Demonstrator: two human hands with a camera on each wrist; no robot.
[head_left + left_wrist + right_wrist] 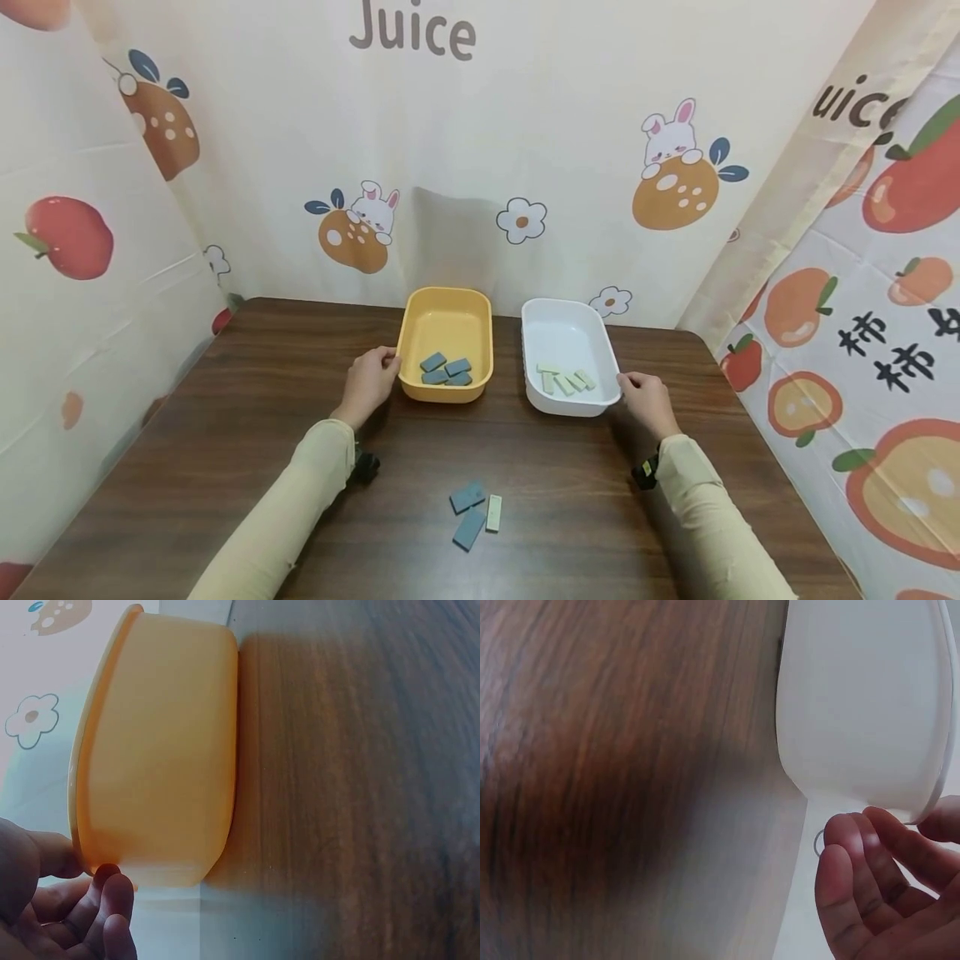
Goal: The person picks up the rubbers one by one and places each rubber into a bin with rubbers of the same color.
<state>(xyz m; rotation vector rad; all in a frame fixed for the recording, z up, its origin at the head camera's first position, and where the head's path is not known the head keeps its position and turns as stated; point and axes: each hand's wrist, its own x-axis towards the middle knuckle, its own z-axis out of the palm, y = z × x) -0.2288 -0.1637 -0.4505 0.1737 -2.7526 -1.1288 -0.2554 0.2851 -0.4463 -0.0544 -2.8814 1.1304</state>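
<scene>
My left hand (pixel 371 382) pinches the left rim of a yellow plastic tray (pixel 446 302), thumb over the edge and fingers curled beneath it, as the left wrist view shows. Several blue-grey rectangular blocks (pixel 456 367) lie in its near end. At the right, my right hand (pixel 648 402) pinches the right rim of a white tray (pixel 564 312) between thumb and fingers. Inside that one lie several pale green, narrow blocks (pixel 564 383). The right wrist view shows the outer wall of the white tray (pixel 866 697) just above the fingers.
On the brown wooden table (pixel 570 517), nearer to me, lie two blue-grey blocks (pixel 469 530) and one pale green block (pixel 493 513). A printed curtain (pixel 585 167) hangs right behind the trays and along both sides. Each wrist wears a dark strap-on camera (pixel 366 468).
</scene>
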